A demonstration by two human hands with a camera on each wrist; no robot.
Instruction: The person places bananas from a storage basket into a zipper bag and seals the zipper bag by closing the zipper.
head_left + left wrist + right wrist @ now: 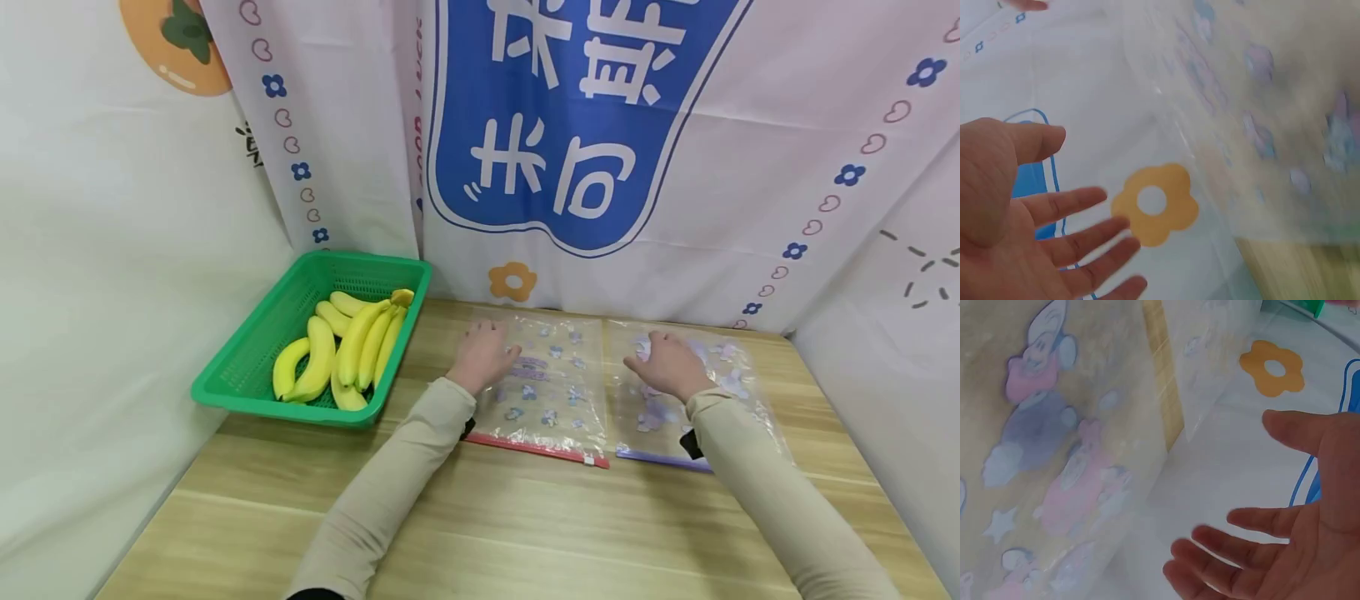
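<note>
Two clear printed zip bags lie flat side by side on the wooden table. The left one, a red-edged zip bag point(551, 400), has a white slider at its near right corner. A purple-edged zip bag point(656, 412) with larger pastel figures is the right one. Over the far left part of the red-edged bag is my left hand point(483, 354), its fingers spread and holding nothing in the left wrist view. My right hand point(669, 367) is above the purple-edged bag, thumb apart and fingers loosely extended, also without anything in it.
A green plastic basket point(213, 387) with several yellow bananas point(363, 337) stands to the left of the bags. Behind the table point(517, 533) hangs a printed white cloth point(360, 192) with a blue sign on it. White cloth walls border both sides.
</note>
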